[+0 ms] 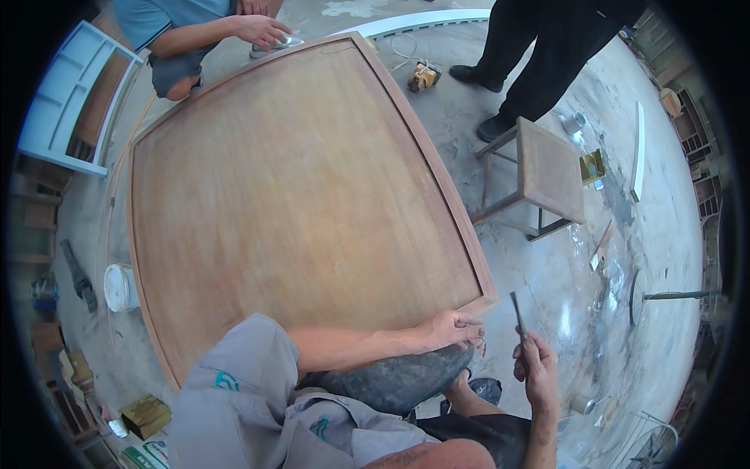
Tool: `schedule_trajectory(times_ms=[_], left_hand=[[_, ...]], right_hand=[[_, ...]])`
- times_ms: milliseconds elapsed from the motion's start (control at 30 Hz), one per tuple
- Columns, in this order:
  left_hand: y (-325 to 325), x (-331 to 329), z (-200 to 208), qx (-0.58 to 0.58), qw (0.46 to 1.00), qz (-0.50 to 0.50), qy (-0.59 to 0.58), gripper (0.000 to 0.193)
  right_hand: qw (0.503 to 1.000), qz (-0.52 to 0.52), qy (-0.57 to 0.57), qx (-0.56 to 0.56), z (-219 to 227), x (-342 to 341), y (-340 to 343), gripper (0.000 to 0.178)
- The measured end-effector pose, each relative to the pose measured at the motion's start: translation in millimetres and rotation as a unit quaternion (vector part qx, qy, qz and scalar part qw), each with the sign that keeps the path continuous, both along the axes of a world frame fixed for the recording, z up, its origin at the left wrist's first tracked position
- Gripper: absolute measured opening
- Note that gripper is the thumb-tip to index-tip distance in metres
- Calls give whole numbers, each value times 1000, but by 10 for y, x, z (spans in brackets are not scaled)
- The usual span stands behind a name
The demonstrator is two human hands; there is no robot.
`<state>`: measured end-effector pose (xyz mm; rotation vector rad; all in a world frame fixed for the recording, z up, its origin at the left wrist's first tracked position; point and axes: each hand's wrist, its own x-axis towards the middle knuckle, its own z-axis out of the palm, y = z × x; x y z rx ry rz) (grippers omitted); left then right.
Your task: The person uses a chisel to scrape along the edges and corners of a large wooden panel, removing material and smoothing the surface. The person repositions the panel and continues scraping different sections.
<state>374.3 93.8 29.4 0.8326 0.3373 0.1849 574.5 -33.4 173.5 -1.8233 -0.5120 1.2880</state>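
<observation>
A large wooden panel with a raised frame round its edge lies in front of me. My left hand is at the panel's near right corner, its fingers curled together. Whatever they may pinch is too small to make out. Upright in my right hand is a narrow chisel-like tool, gripped low between thumb and fingers. Its dark, slim shaft points up and away from me, apart from the panel. My bent knee in dark trousers sits below the left forearm.
Across the panel, a co-worker's hand hovers by the far edge. Another person in black trousers stands beyond a wooden stool. A yellow power tool with a cord lies on the floor. A white bucket stands left.
</observation>
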Motion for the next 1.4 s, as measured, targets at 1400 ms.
schedule_trajectory(times_ms=[1400], left_hand=[[3939, -3477, -839, 716, 401, 264, 506, 58]], right_hand=[[794, 167, -538, 229, -1852, -990, 3675, 38]])
